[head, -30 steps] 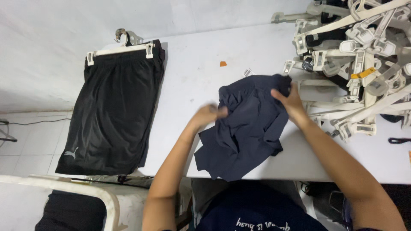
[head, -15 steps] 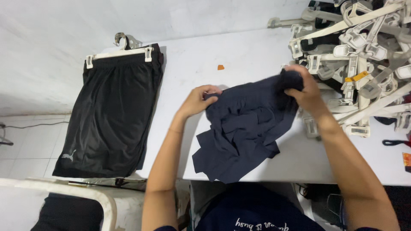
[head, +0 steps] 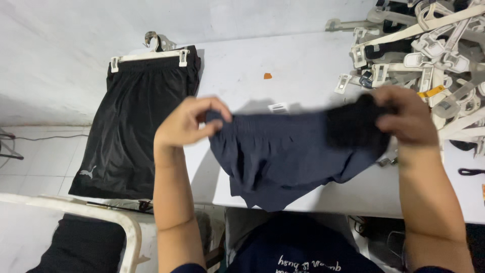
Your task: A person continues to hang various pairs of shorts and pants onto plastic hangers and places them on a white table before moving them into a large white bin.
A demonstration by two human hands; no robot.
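Note:
I hold a pair of dark navy shorts stretched by the waistband above the white table. My left hand pinches the waistband's left end. My right hand grips the right end, where the cloth is bunched and blurred. A small white tag shows at the waistband's top edge. The legs of the shorts hang down toward the table's near edge.
Black shorts clipped on a white hanger lie over the table's left end. A heap of white clip hangers fills the right back corner. A small orange scrap lies mid-table. A white chair frame stands lower left.
The navy shorts lay crumpled on the table a second ago. Both hands have taken the waistband ends, lifted the shorts and spread them wide.

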